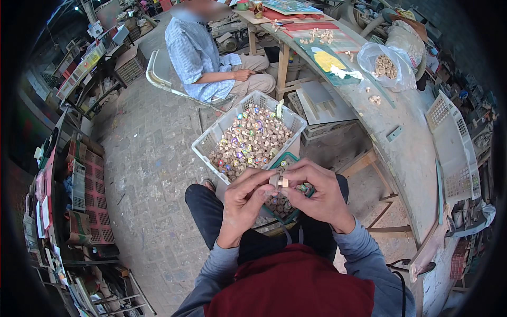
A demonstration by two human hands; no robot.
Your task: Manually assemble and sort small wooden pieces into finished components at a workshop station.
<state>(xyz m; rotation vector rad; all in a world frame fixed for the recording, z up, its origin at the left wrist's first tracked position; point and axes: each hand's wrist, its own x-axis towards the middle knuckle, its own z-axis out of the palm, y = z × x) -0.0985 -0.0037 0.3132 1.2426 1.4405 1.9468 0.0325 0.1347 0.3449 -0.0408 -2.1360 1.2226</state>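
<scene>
1. I see a small wooden piece (278,181) held up between both hands, right over my lap and just above a little green basket (289,158).
2. My left hand (244,203) pinches the small wooden piece from the left, with its fingers closed on it.
3. My right hand (317,193) pinches the same piece from the right, fingers curled tight on it too (the two hands touch each other at the fingertips).
4. The green basket under my hands holds more small round pieces, but my hands hide most of it.
5. Just past it stands a big white basket (211,138), full of small round pieces, many with bright colours on them.
6. Beyond that, a person in a striped blue shirt (193,53) sits on a folding chair (157,74).
7. To my right runs a long curved bench (401,142) with a clear bag of wooden bits (385,66) on top, and an empty white basket (454,142) leans at its far side.
</scene>
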